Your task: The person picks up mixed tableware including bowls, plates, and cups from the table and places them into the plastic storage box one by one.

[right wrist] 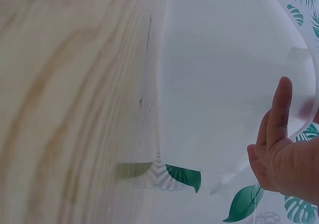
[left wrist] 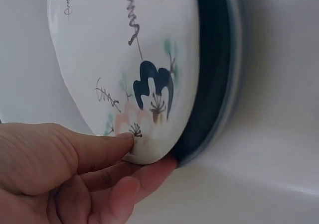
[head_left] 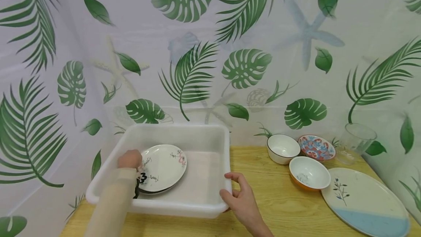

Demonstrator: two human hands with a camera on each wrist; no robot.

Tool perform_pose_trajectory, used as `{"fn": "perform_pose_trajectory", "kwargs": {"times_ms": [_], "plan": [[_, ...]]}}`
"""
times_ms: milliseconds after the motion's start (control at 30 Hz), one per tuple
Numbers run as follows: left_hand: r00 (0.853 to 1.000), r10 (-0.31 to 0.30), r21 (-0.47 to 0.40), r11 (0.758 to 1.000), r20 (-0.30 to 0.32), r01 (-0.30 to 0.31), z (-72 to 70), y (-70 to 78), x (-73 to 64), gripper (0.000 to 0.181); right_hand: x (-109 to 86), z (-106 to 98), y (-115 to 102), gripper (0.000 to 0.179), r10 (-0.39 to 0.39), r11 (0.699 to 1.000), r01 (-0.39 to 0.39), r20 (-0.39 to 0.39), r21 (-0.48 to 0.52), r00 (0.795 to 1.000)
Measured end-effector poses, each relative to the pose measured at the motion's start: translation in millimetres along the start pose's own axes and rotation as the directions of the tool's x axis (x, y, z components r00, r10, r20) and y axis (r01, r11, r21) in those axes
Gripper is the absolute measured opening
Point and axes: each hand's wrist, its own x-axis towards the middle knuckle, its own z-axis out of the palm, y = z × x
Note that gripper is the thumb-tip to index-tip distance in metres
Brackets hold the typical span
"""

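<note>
A white plastic basin [head_left: 181,208] stands on the wooden table, with plates lying stacked in its left part. My left hand [head_left: 129,159] reaches inside and, in the left wrist view, pinches the edge of a white plate [left wrist: 94,40] painted with flowers and script, thumb on top and fingers below. Directly under that plate shows a dark blue plate [left wrist: 214,74] with a lighter rim; fingertips of the same hand are right at its edge. My right hand [head_left: 245,202] holds the basin's rim at the front right, its fingers along the outer wall in the right wrist view.
Right of the basin stand a white bowl [head_left: 283,147] with a dark rim, a red-and-blue patterned bowl [head_left: 316,147], an orange-sided bowl [head_left: 309,173] and a clear glass [head_left: 356,143]. A large oval platter [head_left: 365,200] lies at the right edge. Leaf-print sheeting [head_left: 204,83] closes off the back and sides.
</note>
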Motion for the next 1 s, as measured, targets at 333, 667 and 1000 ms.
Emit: {"fn": "perform_pose_trajectory", "kwargs": {"times_ms": [333, 667, 1000], "plan": [[0.999, 0.024, 0.021, 1.0, -0.034, -0.023, 0.8, -0.4, 3.0, 0.03, -0.4, 0.3, -0.5, 0.043, -0.003, 1.0, 0.003, -0.004, 0.0, 1.0], [0.998, 0.036, 0.037, 0.999, -0.06, -0.034, 0.5, 0.1, -0.6, 0.031, -0.2, -0.2, 1.6, 0.044, 0.009, 1.0, -0.009, 0.005, -0.002, 1.0], [0.998, 0.048, 0.061, 0.997, -0.051, -0.045, -2.4, 1.0, 0.0, 0.032, 0.5, -0.8, 1.2, 0.045, 0.02, 1.0, -0.02, 0.007, 0.0, 1.0]]}}
